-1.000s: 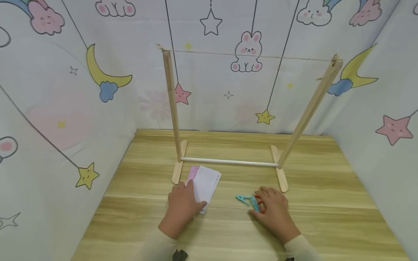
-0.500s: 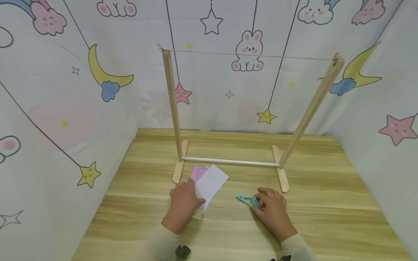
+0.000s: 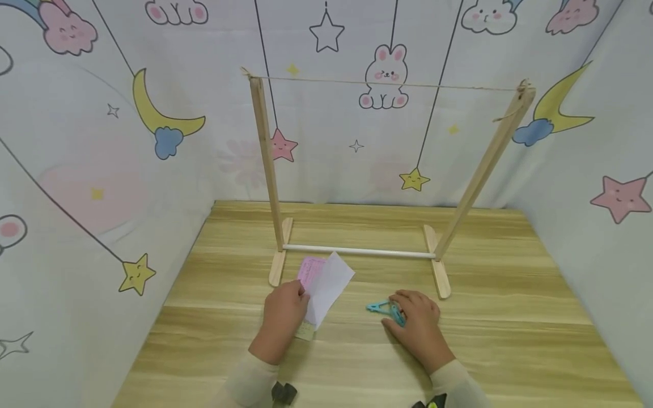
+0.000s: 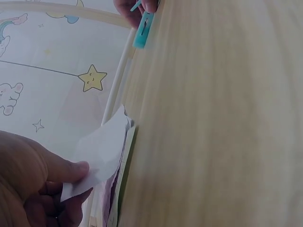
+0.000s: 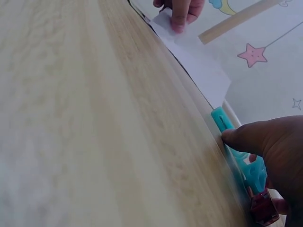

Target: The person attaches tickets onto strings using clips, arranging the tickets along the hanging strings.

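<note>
- Left hand [image 3: 283,314] was clamped on a white sheet [image 3: 329,289], thumb on top, fingers under; the left wrist view showed it clearly.
- Sheet sat slanted and bowed over the paper pile, pink paper [image 3: 310,271] and green paper [image 3: 305,331] showing past its edges, all left of centre on the bench [image 3: 347,362].
- Right hand [image 3: 415,320] was curled round the teal pegs [image 3: 378,307], thumb one side, fingers the other (grip force: couldn't tell). A red peg [image 5: 264,209] sat partly hidden beneath it.
- Step in hand, my read: peeling that one sheet off the pile. Pinch near the edge was right; light pressure was enough, since thin paper probably creased easily.
- Worth checking only one layer was in the pinch; papers like these could cling, so a slow peel beat a yank.
- Sheet's far corner came just beside the white rod [image 3: 357,251] in head view (contact: couldn't tell), so lifting up and toward the body looked safer than pushing forward.
- Right hand did best staying quiet, pegs gathered, none nudged away.
</note>
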### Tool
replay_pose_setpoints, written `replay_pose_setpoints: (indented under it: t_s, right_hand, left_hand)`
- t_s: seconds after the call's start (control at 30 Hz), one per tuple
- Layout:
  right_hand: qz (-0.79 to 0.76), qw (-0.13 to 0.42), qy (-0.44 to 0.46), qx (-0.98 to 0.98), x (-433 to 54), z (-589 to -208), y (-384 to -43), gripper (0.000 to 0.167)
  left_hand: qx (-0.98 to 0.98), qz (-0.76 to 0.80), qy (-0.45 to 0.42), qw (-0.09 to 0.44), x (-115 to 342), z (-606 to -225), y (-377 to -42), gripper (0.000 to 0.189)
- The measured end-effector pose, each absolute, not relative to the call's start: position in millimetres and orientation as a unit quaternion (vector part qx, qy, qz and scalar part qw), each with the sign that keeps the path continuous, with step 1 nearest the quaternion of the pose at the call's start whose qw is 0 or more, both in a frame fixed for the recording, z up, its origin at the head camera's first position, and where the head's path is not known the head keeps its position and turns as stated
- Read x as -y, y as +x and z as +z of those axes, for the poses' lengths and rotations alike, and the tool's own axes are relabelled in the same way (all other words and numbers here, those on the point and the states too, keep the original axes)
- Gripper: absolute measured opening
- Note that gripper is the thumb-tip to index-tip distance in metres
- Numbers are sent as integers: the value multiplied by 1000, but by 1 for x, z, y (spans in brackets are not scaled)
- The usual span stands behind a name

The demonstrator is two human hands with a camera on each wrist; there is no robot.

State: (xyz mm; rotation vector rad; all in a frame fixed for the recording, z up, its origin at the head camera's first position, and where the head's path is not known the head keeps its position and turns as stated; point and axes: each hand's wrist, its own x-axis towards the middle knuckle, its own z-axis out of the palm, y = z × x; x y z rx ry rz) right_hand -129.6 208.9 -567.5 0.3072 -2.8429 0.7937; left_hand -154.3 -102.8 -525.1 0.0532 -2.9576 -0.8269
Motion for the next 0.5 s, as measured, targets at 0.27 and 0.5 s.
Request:
replay_pose_setpoints:
  t_s: [0.27,0.5]
  right_hand:
    - [271,96,96,953,-204,-569,-130,37]
    - [283,92,97,950,-204,-567,-130,31]
  left_hand:
    - [944,-325,33,37,107,-528,-156,14]
    - [941,-335,26,51,112,-527,-157,14]
